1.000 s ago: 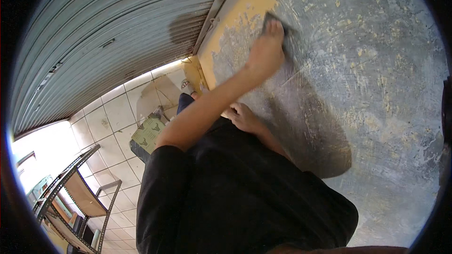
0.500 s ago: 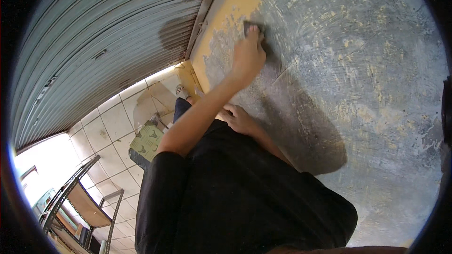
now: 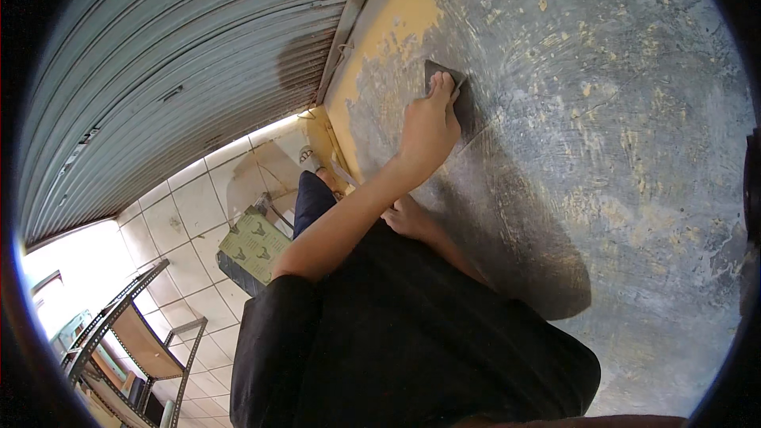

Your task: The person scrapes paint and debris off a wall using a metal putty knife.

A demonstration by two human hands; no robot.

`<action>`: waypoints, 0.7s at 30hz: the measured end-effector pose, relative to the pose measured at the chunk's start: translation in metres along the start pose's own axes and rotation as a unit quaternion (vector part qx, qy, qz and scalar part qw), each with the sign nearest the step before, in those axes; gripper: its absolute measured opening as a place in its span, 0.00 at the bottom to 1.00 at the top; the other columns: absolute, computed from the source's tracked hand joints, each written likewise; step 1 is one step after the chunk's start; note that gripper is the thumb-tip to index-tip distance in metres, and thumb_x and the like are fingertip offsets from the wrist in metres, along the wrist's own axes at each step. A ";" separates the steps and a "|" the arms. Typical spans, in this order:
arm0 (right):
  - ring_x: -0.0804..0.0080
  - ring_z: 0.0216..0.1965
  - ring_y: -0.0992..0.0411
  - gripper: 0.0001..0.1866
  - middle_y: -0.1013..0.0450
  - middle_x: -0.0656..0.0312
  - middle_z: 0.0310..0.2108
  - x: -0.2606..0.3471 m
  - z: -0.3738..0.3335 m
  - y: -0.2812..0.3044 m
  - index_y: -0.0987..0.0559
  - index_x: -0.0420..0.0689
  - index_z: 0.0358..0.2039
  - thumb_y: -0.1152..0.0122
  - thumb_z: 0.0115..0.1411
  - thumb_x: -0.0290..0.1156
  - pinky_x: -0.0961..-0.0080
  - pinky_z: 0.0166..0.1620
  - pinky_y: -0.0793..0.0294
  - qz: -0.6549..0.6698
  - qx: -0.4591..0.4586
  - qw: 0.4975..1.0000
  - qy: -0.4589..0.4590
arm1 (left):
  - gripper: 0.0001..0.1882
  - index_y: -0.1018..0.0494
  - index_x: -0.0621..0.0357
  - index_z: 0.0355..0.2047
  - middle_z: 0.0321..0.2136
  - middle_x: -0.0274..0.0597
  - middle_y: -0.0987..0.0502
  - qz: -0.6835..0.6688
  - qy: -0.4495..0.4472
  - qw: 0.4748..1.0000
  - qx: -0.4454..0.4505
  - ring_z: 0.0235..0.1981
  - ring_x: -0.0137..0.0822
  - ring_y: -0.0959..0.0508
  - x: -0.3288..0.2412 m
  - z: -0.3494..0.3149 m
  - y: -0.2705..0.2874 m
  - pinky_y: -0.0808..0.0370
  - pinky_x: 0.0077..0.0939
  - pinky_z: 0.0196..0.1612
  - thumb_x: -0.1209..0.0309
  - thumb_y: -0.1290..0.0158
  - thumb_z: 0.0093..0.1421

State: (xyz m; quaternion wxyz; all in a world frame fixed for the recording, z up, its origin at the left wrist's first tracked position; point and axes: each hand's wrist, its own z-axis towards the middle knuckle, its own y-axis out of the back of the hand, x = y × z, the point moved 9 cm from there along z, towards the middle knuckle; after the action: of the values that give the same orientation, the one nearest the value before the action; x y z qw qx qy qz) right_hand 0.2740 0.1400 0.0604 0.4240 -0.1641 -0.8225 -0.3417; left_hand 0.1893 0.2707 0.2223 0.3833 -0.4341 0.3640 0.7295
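Note:
My left hand (image 3: pixel 430 131) presses a dark grey piece of sandpaper (image 3: pixel 436 70) against the wall (image 3: pixel 634 143), its fingertips bunched on the sheet. Grey patches with scratched yellow flecks cover this wall, and solid yellow paint (image 3: pixel 408 12) remains along its left edge. Lower down, my right hand (image 3: pixel 406 218) is close to my body with curled fingers. My left forearm hides part of it, so what it holds cannot be made out. A thin pale strip (image 3: pixel 344 173) shows just beyond the left forearm, near the right hand.
A ribbed metal shutter (image 3: pixel 182 71) fills the upper left. Below it is a tiled floor (image 3: pixel 190 210). A pale green printed sheet (image 3: pixel 255 244) lies on a dark support beside my left arm. A metal shelving rack (image 3: pixel 151 341) stands at the lower left. A sandalled foot (image 3: pixel 309 158) shows near the corner.
My left hand and the sandpaper have moved down and slightly right across the wall. The right hand has shifted slightly down and right, more of it now behind the left forearm.

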 end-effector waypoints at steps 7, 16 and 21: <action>0.49 0.48 0.21 0.21 0.21 0.40 0.44 0.007 -0.003 0.006 0.23 0.32 0.52 0.48 0.72 0.39 0.61 0.51 0.26 -0.013 0.010 0.999 -0.050 | 0.15 0.23 0.72 0.48 0.40 0.64 0.20 0.016 0.092 0.995 0.043 0.37 0.62 0.18 0.019 0.034 0.020 0.20 0.49 0.43 0.73 0.52 0.67; 0.68 0.33 0.27 0.20 0.23 0.50 0.32 0.011 0.002 0.016 0.23 0.32 0.51 0.49 0.72 0.37 0.68 0.40 0.28 0.002 0.024 0.999 -0.031 | 0.13 0.22 0.70 0.44 0.35 0.66 0.21 0.037 0.080 0.996 0.026 0.33 0.65 0.20 0.023 0.027 0.019 0.21 0.50 0.37 0.74 0.52 0.66; 0.70 0.32 0.28 0.21 0.24 0.52 0.30 -0.001 -0.001 0.022 0.24 0.30 0.52 0.49 0.72 0.37 0.67 0.39 0.29 0.021 -0.009 1.000 -0.001 | 0.12 0.22 0.71 0.42 0.34 0.67 0.21 -0.007 0.031 0.999 -0.025 0.34 0.65 0.19 0.012 0.025 0.014 0.21 0.50 0.37 0.76 0.52 0.66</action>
State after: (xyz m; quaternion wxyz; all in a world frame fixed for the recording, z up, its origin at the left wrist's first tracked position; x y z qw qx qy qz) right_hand 0.2873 0.1547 0.0691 0.4283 -0.1856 -0.8163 -0.3403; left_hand 0.1638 0.2892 0.2234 0.3657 -0.4686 0.3548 0.7217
